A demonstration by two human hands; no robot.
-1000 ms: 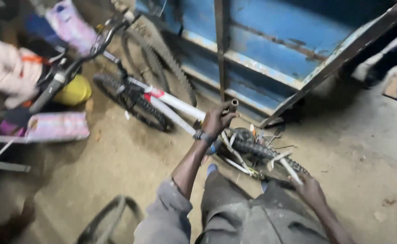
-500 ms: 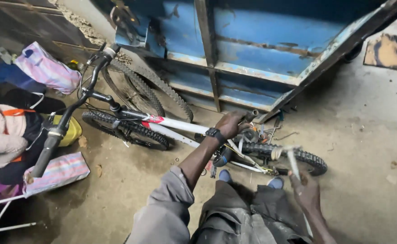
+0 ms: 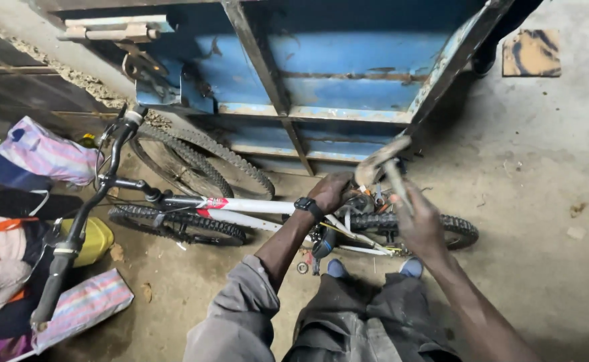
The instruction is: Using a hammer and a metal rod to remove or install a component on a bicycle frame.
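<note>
1. Gripping the rear part of the bicycle frame (image 3: 254,206) at mid-frame, the left hand (image 3: 329,192) is closed around it.
2. Just right of centre, the right hand (image 3: 418,224) is clamped on a blurred tool (image 3: 383,163) raised above the rear wheel (image 3: 435,226).
3. At centre left, the bicycle lies on its side on the dirt floor (image 3: 549,221), handlebar (image 3: 93,201) toward the left edge.
4. Above, a blue metal gate (image 3: 348,67) fills the top; a yellow can (image 3: 97,240) and striped bags (image 3: 50,153) sit at left.
</note>
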